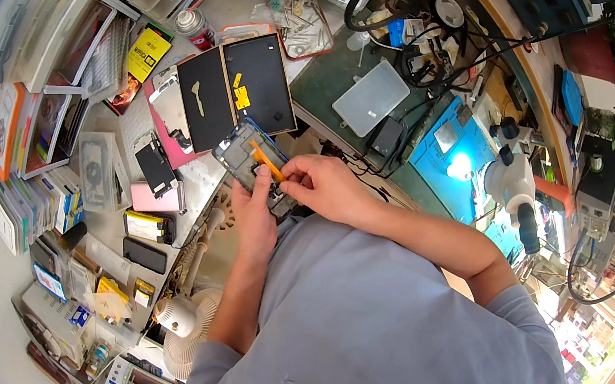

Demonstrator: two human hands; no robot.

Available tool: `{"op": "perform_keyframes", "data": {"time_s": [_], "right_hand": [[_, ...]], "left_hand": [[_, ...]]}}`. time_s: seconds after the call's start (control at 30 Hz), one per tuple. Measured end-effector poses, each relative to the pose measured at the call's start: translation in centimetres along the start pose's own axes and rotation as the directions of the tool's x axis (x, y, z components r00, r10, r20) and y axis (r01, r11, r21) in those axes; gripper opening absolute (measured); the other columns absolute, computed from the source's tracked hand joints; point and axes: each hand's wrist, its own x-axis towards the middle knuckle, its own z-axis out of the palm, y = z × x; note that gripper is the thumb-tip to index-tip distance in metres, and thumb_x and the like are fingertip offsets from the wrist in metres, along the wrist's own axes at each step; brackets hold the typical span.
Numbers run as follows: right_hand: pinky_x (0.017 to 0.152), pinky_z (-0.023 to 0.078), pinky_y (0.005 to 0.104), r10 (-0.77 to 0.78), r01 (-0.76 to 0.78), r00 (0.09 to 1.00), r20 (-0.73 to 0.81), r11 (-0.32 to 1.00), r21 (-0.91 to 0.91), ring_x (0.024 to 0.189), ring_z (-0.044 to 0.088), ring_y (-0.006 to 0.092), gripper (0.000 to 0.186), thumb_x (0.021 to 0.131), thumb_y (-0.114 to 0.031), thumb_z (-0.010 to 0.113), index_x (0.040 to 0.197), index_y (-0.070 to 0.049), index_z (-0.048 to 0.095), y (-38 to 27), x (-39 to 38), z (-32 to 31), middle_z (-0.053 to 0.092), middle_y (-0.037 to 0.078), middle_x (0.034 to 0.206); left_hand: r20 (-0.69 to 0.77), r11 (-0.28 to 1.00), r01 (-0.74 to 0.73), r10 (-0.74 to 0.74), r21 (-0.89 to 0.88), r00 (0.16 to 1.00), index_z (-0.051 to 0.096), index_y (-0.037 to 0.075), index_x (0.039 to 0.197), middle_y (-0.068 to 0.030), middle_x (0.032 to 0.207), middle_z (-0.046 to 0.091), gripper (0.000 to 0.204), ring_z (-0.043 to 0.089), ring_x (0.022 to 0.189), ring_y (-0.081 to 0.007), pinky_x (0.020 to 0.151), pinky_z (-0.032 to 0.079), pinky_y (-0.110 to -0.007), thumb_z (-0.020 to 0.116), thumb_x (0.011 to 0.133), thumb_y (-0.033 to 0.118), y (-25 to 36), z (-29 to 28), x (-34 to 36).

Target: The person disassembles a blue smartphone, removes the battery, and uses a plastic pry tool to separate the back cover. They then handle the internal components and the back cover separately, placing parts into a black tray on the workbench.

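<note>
An opened phone with a dark frame and a blue edge is held up in front of my body, its inner side showing. My left hand grips its lower left side, with the thumb lying over it. Closed in a pinch, my right hand is at the lower end of a flat orange strip, which lies slanted across the phone. Whether the strip is a tool or a part cannot be made out. Just beyond the phone lies an open black box with yellow stickers inside.
Phones and phone parts lie on the left bench, beside stacked boxes. A spray can and a tray of small tools stand farther back. Rightward are a translucent case, a blue mat and a microscope.
</note>
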Motion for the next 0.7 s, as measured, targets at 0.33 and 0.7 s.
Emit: {"op": "perform_keyframes", "data": {"time_s": [0.33,0.7], "right_hand": [[0.061,0.050,0.0334,-0.099,0.104,0.994,0.047,0.988,-0.117,0.067,0.063,0.0220,0.021,0.083,-0.015,0.070,0.100,-0.004,0.065,0.0,1.2,1.6,0.065,0.008,0.079],[0.063,0.051,0.0367,-0.186,0.202,0.976,0.113,0.967,-0.158,0.071,0.065,0.0266,0.016,0.084,-0.016,0.069,0.096,-0.006,0.065,0.5,2.2,2.3,0.063,0.010,0.080]], "left_hand": [[-0.119,0.998,-0.049,0.052,0.030,0.992,0.055,0.005,0.117,-0.0030,0.109,0.064,0.024,0.059,0.097,-0.0102,0.086,0.047,-0.027,0.062,0.095,0.012,-0.9,-1.8,0.0],[-0.205,0.999,-0.051,0.046,-0.019,0.978,0.056,0.005,0.115,-0.0032,0.106,0.065,0.023,0.060,0.093,-0.0101,0.083,0.048,-0.026,0.064,0.093,0.010,-0.8,-2.3,-0.3]]}}
